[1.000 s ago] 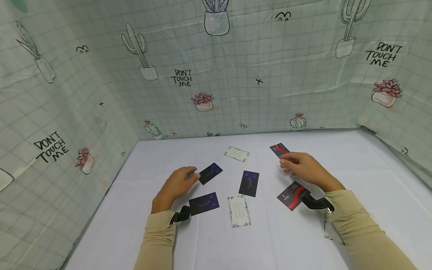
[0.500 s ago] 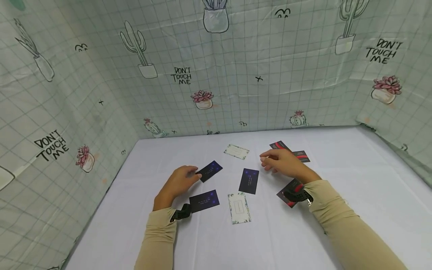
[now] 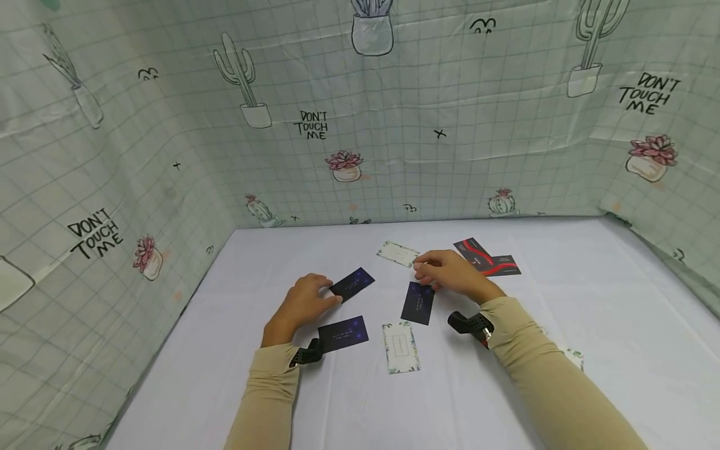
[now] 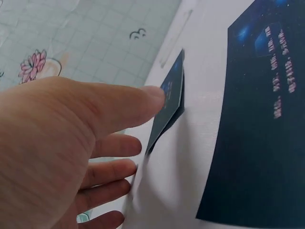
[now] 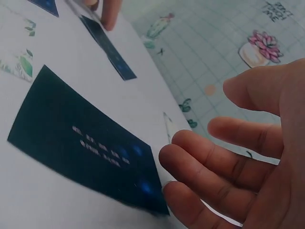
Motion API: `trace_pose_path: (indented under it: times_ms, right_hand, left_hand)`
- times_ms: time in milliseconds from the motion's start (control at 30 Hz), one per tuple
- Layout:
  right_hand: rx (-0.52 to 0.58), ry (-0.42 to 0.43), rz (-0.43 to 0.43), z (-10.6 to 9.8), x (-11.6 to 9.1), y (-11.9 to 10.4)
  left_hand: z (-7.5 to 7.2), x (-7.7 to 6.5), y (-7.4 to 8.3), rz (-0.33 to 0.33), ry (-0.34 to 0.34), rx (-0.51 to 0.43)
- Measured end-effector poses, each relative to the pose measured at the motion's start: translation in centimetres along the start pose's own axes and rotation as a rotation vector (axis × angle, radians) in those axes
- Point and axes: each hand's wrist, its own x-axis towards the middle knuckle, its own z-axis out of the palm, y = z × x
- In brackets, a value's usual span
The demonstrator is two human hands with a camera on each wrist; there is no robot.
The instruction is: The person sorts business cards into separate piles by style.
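Observation:
My left hand [image 3: 304, 306] rests at the left corner of a dark blue business card [image 3: 354, 284], fingers loosely bent. In the left wrist view the thumb tip overlaps that card [image 4: 169, 105], while the other fingers stay apart from it. My right hand [image 3: 452, 275] hovers around the top end of another dark blue card [image 3: 418, 305], with a floral white card [image 3: 396, 252] just beyond the fingertips. The right wrist view shows its fingers spread beside the dark card [image 5: 86, 143] and nothing held. Another dark blue card [image 3: 343, 333] lies near the left wrist.
A floral white card [image 3: 401, 350] lies at the front middle. Two black cards with red stripes [image 3: 500, 267] overlap at back right. The right forearm partly covers another white card [image 3: 575, 357]. A printed cloth wall [image 3: 394, 125] rises behind the white table [image 3: 225, 387].
My right hand has moved left from the black-and-red cards, left overlapping at the back, to the middle dark blue card. The left hand has stayed nearly still.

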Motion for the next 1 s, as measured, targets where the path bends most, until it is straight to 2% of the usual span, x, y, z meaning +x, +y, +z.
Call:
trace_pose_path:
  times_ms: [267, 500, 767, 1000]
  right_hand:
    - [-0.053, -0.017, -0.031, 2.1, 1.7, -0.8]
    - [-0.099, 0.006, -0.088, 3.4, 3.2, -1.4]
    - [-0.107, 0.035, -0.117, 5.0, 4.7, -1.5]
    - [-0.189, 0.049, -0.161, 5.9, 5.3, -1.7]
  left_hand:
    - [0.6, -0.2, 0.2, -0.008, 0.025, 0.079]
    - [0.5, 0.2, 0.3, 0.013, 0.044, 0.141]
    - [0.6, 0.2, 0.9, -0.02, 0.069, 0.201]
    - [0.9, 0.3, 0.7, -0.007, 0.084, 0.237]
